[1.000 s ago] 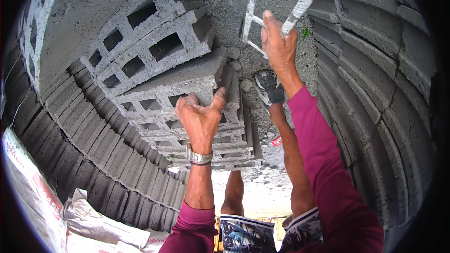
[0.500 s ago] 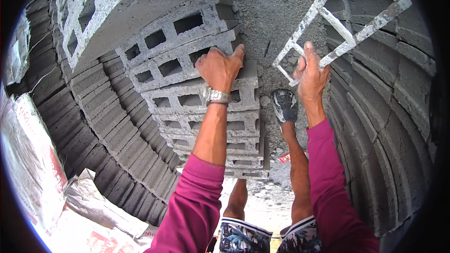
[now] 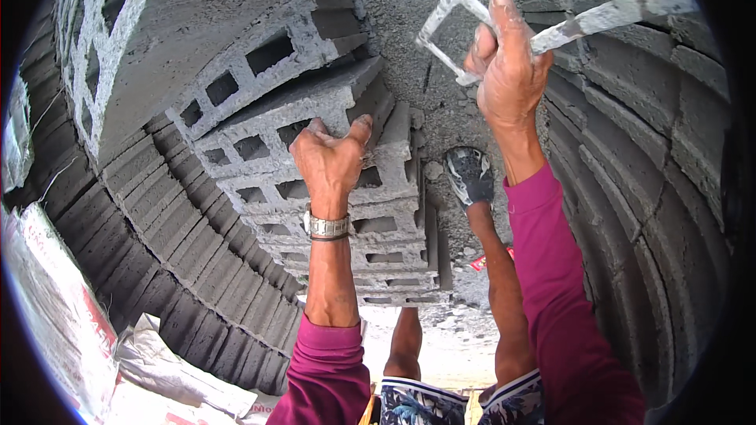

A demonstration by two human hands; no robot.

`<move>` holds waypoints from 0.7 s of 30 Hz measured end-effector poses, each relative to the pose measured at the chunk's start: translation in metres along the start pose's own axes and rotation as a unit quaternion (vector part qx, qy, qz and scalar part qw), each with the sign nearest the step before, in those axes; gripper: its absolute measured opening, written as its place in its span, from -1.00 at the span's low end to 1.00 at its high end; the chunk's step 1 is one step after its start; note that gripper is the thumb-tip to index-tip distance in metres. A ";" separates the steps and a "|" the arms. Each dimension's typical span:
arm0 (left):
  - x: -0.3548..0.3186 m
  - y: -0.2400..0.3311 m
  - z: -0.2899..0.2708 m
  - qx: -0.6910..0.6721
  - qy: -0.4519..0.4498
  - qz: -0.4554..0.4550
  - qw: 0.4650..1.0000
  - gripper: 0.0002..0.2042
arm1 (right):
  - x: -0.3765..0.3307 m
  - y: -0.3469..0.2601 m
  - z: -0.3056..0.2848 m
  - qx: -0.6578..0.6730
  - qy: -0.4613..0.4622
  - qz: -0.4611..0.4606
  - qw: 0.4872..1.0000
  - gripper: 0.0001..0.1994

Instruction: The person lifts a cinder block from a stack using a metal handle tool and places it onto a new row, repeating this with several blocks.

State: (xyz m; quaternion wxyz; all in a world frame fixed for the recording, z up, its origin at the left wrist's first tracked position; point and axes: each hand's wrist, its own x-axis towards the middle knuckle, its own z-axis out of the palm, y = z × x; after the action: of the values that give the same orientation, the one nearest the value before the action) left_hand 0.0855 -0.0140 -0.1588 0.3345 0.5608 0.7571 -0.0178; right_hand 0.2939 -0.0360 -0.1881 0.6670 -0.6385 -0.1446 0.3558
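Observation:
My left hand [image 3: 331, 159], with a watch on its wrist, grips the near edge of a hollow concrete block [image 3: 323, 93]. Its fingertips reach into one of the block's cells. That block leans on the stack, with a dark gap between it and the block behind [image 3: 244, 71]. More hollow blocks [image 3: 386, 208] lie layered beneath my hand. To the right, my right hand [image 3: 512, 83] is closed round one bar of a metal frame [image 3: 587, 26] with crossbars, crusted in pale cement. The frame is held up off the ground, partly cut off by the picture's upper edge.
A large block [image 3: 213, 24] stands close at the upper left. Long rows of stacked blocks [image 3: 177, 205] line the left, and more [image 3: 630, 165] the right. Paper sacks [image 3: 59, 291] lie at lower left. My shoe [image 3: 470, 175] is on the gravelly ground [image 3: 402, 0].
My left hand has drawn the gripped block toward me and left, opening a gap behind it. My right hand has moved away from me with the metal frame.

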 end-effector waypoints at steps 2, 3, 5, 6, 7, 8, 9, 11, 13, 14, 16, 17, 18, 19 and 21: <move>0.000 -0.002 0.000 -0.004 0.001 -0.005 1.000 -0.48 | 0.015 -0.006 0.008 0.021 0.005 -0.046 0.999 -0.70; 0.000 -0.008 -0.001 -0.008 0.003 -0.005 1.000 -0.49 | 0.021 -0.003 0.013 0.043 0.005 -0.049 0.998 -0.69; 0.001 -0.011 -0.003 -0.012 0.001 -0.001 1.000 -0.49 | 0.020 0.010 0.022 0.069 0.006 -0.017 0.997 -0.64; 0.002 -0.012 -0.003 -0.010 0.001 0.001 1.000 -0.49 | 0.016 0.041 0.029 0.044 -0.004 0.001 0.999 -0.62; 0.001 -0.009 -0.001 -0.010 0.002 0.004 1.000 -0.49 | 0.009 0.071 0.038 -0.003 0.004 0.080 0.997 -0.49; 0.000 -0.004 0.009 -0.015 -0.007 0.010 1.000 -0.49 | 0.004 0.125 0.031 -0.040 0.004 0.117 0.992 -0.47; 0.000 0.004 0.017 -0.027 -0.020 0.020 0.999 -0.49 | 0.008 0.156 0.014 -0.144 0.013 0.153 0.978 -0.56; 0.004 -0.005 0.020 -0.014 -0.022 0.033 0.999 -0.49 | -0.008 0.173 0.009 -0.155 0.003 0.170 0.973 -0.54; 0.007 -0.019 0.008 -0.021 0.012 0.029 0.999 -0.41 | -0.015 0.140 0.023 -0.070 -0.013 0.155 0.985 -0.54; 0.002 -0.023 -0.002 -0.014 0.014 0.018 1.000 -0.41 | -0.011 0.111 0.028 -0.067 -0.037 0.146 0.986 -0.55; 0.005 -0.019 -0.002 -0.016 0.025 0.019 0.999 -0.41 | 0.012 0.073 0.032 -0.069 -0.048 0.038 0.996 -0.58; 0.007 -0.021 0.002 -0.008 0.033 0.038 0.999 -0.40 | 0.024 0.058 0.035 -0.029 -0.032 0.033 0.999 -0.58; 0.008 -0.025 0.003 -0.008 0.034 0.037 0.999 -0.40 | 0.031 0.047 0.040 0.014 -0.018 0.030 0.999 -0.58; 0.008 -0.027 0.003 -0.007 0.033 0.040 0.999 -0.40 | 0.031 0.049 0.044 0.001 -0.020 0.058 0.998 -0.59; 0.006 -0.027 0.000 0.013 0.008 0.042 0.999 -0.47 | 0.021 0.077 0.050 -0.029 -0.021 0.116 0.993 -0.61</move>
State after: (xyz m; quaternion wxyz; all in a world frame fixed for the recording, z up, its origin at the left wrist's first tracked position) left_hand 0.0618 -0.0191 -0.1716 0.3221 0.5961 0.7354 -0.0093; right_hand 0.2544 0.0100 -0.2600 0.5991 -0.6624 -0.0940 0.4399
